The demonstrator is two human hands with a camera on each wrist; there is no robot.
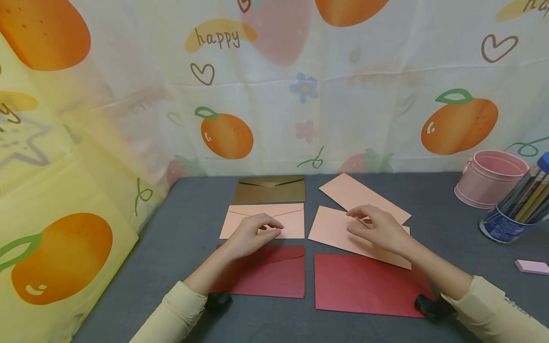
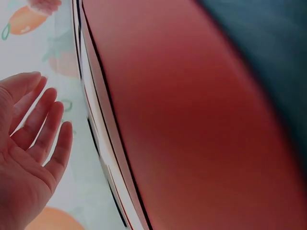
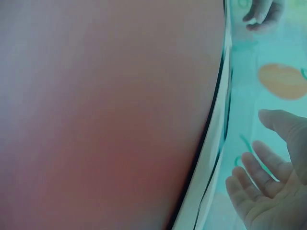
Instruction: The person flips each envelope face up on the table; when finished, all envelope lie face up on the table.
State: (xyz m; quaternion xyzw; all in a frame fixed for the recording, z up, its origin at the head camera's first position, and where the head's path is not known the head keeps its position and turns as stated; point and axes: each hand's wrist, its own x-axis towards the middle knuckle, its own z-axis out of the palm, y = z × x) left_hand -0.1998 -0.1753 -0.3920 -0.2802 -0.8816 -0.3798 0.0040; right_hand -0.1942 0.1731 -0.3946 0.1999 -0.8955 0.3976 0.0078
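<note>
In the head view my left hand (image 1: 253, 234) hovers over the lower edge of a pink envelope (image 1: 295, 225), its fingers loosely bent around nothing. Below that lies a red envelope (image 1: 274, 278) with its flap side up, and above it a gold-brown envelope (image 1: 270, 191). My right hand (image 1: 377, 229) is over another pink envelope (image 1: 328, 226), which lies slanted and overlaps a second red envelope (image 1: 364, 288). A further pink envelope (image 1: 360, 193) sits tilted behind it. Both wrist views show the left hand (image 2: 33, 148) and right hand (image 3: 268, 177) with relaxed, parted fingers, holding nothing.
At the right stand a pink bucket (image 1: 489, 183) and a blue cup (image 1: 506, 227) full of pens. A pale pink eraser-like block (image 1: 532, 267) lies near the right edge. A fruit-patterned cloth (image 1: 364, 119) hangs behind the dark grey table (image 1: 158, 271).
</note>
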